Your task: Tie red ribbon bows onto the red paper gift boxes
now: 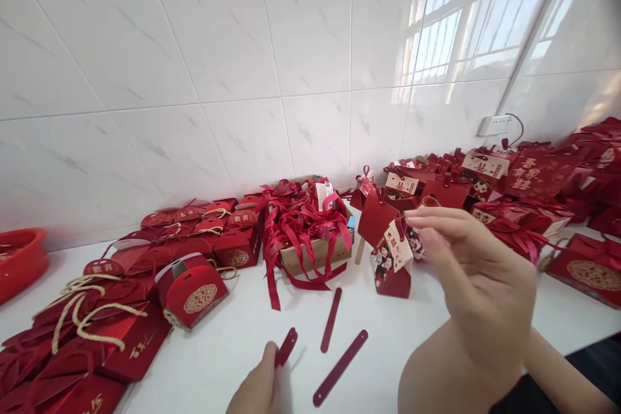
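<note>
My left hand is closed around a dark red strap with a rounded, punched end; it may be more than one stacked. Two similar flat straps, a shorter strap and a longer strap, lie on the white table beside it. My right hand is raised at the right, thumb and index finger a little apart, with nothing visible between them. Just left of its fingertips is a small red gift box with a cream panda label and a strap loop. I cannot tell whether the fingertips touch that loop.
A cardboard box overflows with red ribbons at the middle back. Red boxes with rope handles are lined up at left, beside a red basin. Many finished-looking gift boxes crowd the right, below a wall socket.
</note>
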`<state>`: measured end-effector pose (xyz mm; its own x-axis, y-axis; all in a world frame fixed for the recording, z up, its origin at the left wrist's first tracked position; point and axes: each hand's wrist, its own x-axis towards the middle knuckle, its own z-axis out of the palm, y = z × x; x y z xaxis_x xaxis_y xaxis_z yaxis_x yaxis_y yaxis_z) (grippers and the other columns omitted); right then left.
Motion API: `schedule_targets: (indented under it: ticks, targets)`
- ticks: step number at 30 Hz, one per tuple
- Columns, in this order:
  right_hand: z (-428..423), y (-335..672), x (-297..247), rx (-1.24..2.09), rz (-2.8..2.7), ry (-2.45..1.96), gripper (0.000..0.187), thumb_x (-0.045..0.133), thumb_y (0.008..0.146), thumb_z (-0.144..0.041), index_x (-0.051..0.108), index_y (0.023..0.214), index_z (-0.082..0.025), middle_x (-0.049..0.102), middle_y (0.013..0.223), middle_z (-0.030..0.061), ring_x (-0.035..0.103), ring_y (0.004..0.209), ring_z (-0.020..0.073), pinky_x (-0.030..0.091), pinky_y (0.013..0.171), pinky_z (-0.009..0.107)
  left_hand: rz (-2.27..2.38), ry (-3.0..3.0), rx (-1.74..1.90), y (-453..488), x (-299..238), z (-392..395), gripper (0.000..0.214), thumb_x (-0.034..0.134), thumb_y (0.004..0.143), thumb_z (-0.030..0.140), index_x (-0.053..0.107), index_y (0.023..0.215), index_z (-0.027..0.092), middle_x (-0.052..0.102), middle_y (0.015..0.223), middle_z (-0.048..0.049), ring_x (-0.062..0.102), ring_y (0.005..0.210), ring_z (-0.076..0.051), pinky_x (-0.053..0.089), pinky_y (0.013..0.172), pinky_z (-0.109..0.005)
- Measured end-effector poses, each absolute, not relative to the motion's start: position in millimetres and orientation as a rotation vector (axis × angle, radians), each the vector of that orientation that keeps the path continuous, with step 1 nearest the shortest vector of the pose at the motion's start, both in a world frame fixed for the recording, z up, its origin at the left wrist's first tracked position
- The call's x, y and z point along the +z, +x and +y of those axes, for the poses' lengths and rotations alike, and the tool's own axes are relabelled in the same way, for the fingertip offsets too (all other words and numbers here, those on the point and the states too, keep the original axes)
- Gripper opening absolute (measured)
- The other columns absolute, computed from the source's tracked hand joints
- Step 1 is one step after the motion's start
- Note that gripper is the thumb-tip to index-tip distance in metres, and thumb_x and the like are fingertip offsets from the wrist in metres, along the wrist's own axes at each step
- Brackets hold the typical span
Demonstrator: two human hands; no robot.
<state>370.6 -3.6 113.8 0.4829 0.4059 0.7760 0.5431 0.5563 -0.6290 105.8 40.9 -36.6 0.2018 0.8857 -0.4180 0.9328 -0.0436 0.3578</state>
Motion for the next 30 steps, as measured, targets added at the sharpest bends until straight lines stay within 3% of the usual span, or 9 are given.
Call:
schedule_targets:
  ticks: [3, 6, 9, 11, 12, 16, 19, 25, 30]
  targets:
    - [-5.8, 370.8, 114.7, -0.155, -1.023, -0.966, 0.016, 0.06, 0.086, -0.019, 0.071, 0.089, -0.029, 0.069, 0.087, 0.0015, 0.064, 0.086, 0.0208, 0.05, 0.077, 0.038, 1.576, 1.957, 0.052, 131.2, -24.1, 53.6, 0.021, 0.022, 0.094, 0.021, 0.039, 0.105, 0.02, 0.066, 0.094, -0.0093, 0.063, 0.084, -0.021, 0.044, 0.072, -0.029]
    - [-3.0, 368.3, 115.7, -0.2, -0.94, -0.867, 0.021, 0.058, 0.086, -0.019, 0.073, 0.089, -0.033, 0.068, 0.077, 0.0018, 0.063, 0.072, 0.0214, 0.049, 0.063, 0.038, 1.474, 1.991, 0.096, 160.9, -19.7, 64.9, 0.027, 0.017, 0.096, 0.033, 0.04, 0.101, 0.019, 0.065, 0.091, -0.0096, 0.063, 0.083, -0.022, 0.044, 0.071, -0.031]
    - [-1.7, 365.9, 116.4, -0.246, -0.919, -0.753, 0.023, 0.058, 0.084, -0.016, 0.074, 0.088, -0.032, 0.067, 0.069, 0.0024, 0.062, 0.063, 0.0214, 0.046, 0.055, 0.038, 1.44, 2.015, 0.047, 183.9, -25.8, 71.5, 0.048, 0.053, 0.08, 0.053, 0.041, 0.11, 0.017, 0.066, 0.093, -0.01, 0.063, 0.084, -0.026, 0.044, 0.068, -0.032]
    - [-2.9, 365.4, 116.7, -0.249, -0.924, -0.691, 0.023, 0.057, 0.083, -0.015, 0.075, 0.088, -0.029, 0.066, 0.068, 0.0024, 0.062, 0.064, 0.0219, 0.046, 0.055, 0.038, 1.442, 2.035, -0.009, 193.2, -31.9, 73.2, 0.064, 0.073, 0.061, 0.049, 0.044, 0.108, 0.016, 0.065, 0.096, -0.0118, 0.063, 0.086, -0.03, 0.044, 0.066, -0.033]
    - [-3.7, 365.5, 116.8, -0.246, -0.931, -0.664, 0.023, 0.057, 0.083, -0.014, 0.075, 0.088, -0.028, 0.066, 0.068, 0.0024, 0.062, 0.066, 0.0222, 0.046, 0.056, 0.038, 1.447, 2.045, -0.037, 195.9, -34.4, 73.4, 0.061, 0.075, 0.058, 0.045, 0.047, 0.104, 0.016, 0.065, 0.097, -0.0125, 0.063, 0.087, -0.031, 0.044, 0.066, -0.033]
    - [-5.6, 368.5, 116.3, -0.23, -0.951, -0.619, 0.025, 0.056, 0.082, -0.011, 0.075, 0.088, -0.025, 0.066, 0.069, 0.0023, 0.063, 0.07, 0.0222, 0.046, 0.056, 0.037, 1.454, 2.094, -0.131, 197.6, -36.7, 71.2, 0.023, 0.063, 0.069, 0.033, 0.056, 0.085, 0.018, 0.065, 0.097, -0.0124, 0.063, 0.088, -0.031, 0.044, 0.071, -0.036]
    - [-5.7, 372.4, 115.1, -0.268, -0.964, -0.57, 0.024, 0.055, 0.082, -0.009, 0.075, 0.088, -0.021, 0.066, 0.069, 0.003, 0.063, 0.069, 0.0223, 0.046, 0.058, 0.038, 1.436, 2.138, -0.176, 193.7, -32.8, 65.9, 0.012, 0.058, 0.072, 0.027, 0.058, 0.081, 0.018, 0.066, 0.096, -0.0117, 0.063, 0.089, -0.031, 0.044, 0.074, -0.038]
    - [-9.4, 376.8, 113.3, -0.234, -1.047, -0.545, 0.025, 0.054, 0.082, -0.008, 0.074, 0.091, -0.019, 0.067, 0.072, 0.004, 0.062, 0.071, 0.0232, 0.046, 0.06, 0.04, 1.427, 2.18, -0.222, 173.4, -25.5, 58.5, 0.026, 0.055, 0.07, 0.015, 0.059, 0.096, 0.016, 0.064, 0.109, -0.0124, 0.061, 0.098, -0.028, 0.044, 0.082, -0.036]
    - [-11.3, 375.0, 111.9, -0.199, -1.038, -0.503, 0.02, 0.057, 0.082, -0.015, 0.075, 0.087, -0.022, 0.065, 0.07, 0.0051, 0.06, 0.07, 0.0239, 0.045, 0.064, 0.045, 1.532, 2.142, -0.248, 148.2, -16.6, 61.4, 0.022, 0.053, 0.065, 0.011, 0.058, 0.086, 0.016, 0.064, 0.104, -0.0127, 0.06, 0.095, -0.029, 0.044, 0.076, -0.036]
